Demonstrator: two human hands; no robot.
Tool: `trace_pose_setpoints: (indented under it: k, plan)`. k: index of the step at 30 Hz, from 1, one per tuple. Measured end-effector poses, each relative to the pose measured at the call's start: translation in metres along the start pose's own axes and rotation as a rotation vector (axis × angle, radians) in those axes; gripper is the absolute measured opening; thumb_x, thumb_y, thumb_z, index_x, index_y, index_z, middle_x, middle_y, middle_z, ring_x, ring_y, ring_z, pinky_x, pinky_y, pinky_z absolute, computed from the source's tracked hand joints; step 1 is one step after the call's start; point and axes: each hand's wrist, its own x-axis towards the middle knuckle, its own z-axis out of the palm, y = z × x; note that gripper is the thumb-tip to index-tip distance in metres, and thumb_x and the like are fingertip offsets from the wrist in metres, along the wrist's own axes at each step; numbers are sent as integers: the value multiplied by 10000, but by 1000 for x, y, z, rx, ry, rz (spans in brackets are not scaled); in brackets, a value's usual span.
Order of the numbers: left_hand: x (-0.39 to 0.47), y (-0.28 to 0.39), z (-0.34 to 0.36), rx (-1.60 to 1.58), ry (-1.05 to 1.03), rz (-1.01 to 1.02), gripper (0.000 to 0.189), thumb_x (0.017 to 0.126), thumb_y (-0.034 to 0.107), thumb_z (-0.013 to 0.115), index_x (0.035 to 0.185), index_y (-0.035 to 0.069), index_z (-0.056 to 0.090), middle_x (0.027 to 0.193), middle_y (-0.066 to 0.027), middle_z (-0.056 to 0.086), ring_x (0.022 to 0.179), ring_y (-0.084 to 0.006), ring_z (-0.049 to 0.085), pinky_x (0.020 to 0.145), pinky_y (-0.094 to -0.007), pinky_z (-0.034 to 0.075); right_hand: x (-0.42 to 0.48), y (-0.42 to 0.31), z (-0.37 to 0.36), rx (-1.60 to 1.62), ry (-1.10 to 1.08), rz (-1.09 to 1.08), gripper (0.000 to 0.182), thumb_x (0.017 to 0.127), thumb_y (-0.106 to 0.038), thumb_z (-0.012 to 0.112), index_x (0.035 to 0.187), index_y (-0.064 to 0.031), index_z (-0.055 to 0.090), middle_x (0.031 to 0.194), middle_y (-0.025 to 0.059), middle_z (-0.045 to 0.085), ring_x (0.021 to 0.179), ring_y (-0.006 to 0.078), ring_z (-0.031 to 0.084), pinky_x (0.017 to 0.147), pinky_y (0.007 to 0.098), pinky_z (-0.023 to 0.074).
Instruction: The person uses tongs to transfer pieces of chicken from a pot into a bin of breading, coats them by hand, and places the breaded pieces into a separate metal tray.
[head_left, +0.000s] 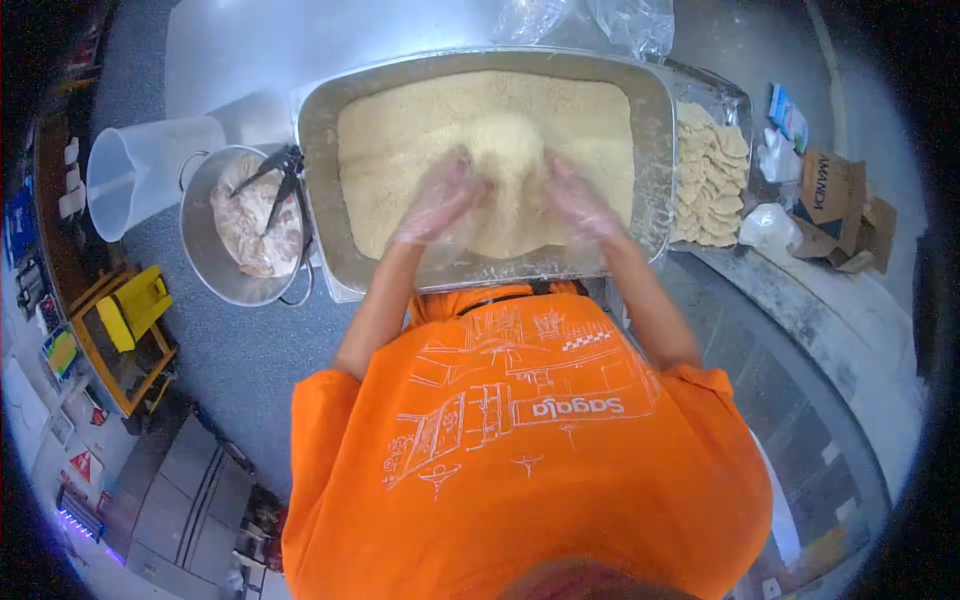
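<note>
A large metal tub holds a bed of pale breadcrumbs. Both hands, in clear plastic gloves, are blurred by motion over the crumbs. My left hand is at the left of a raised mound of crumbs, and my right hand is at its right, fingers towards the mound. Loose crumbs blur between the hands. Whether anything lies under the mound is hidden. Left of the tub, a metal pot holds raw pieces in pale liquid, seemingly meat, with black-handled tongs or scissors across its top.
Right of the tub, a clear container holds layered breaded pieces. Beyond it are white plastic bags and a cardboard box. A translucent plastic pitcher lies beyond the pot. Clear plastic bags lie behind the tub.
</note>
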Motion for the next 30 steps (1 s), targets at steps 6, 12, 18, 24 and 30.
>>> trace_pose_setpoints:
  k: [6,12,18,24,30]
  plan:
    - [83,-13,-8,545,400,333,406,823,269,590,1130,4,565,1086,-187,589,925,-365,578,835,-485,455,103,16,3,-977,331,-608,364,823,-218,576,1170,-109,589,1227,118,558,1201,299,464,1019,483,351]
    - [35,-45,33,766,348,181,607,871,421,475,1346,44,462,1387,-240,415,1290,-410,375,1057,-577,251,81,34,60,-922,414,-510,411,894,-298,508,1242,-83,545,1307,179,485,1194,350,471,989,486,373]
    - [50,-33,23,754,248,47,664,854,487,487,1374,76,442,1437,-249,344,1359,-391,278,1083,-599,160,93,12,57,-929,284,-235,480,862,-320,545,1275,-76,528,1313,187,485,1173,363,483,988,493,371]
    - [75,-74,13,617,262,182,734,786,563,560,1321,64,496,1287,-247,521,1197,-412,487,1022,-505,362,118,33,49,-887,97,-211,588,893,-452,482,1351,-84,462,1424,163,411,1314,319,379,1088,469,271]
    - [62,-7,-43,369,-581,-170,830,618,556,750,1267,75,560,1175,-225,605,1132,-350,556,963,-399,445,94,-20,-17,-800,-540,-2,587,765,-358,692,1252,-66,542,1243,167,562,1156,316,530,989,411,409]
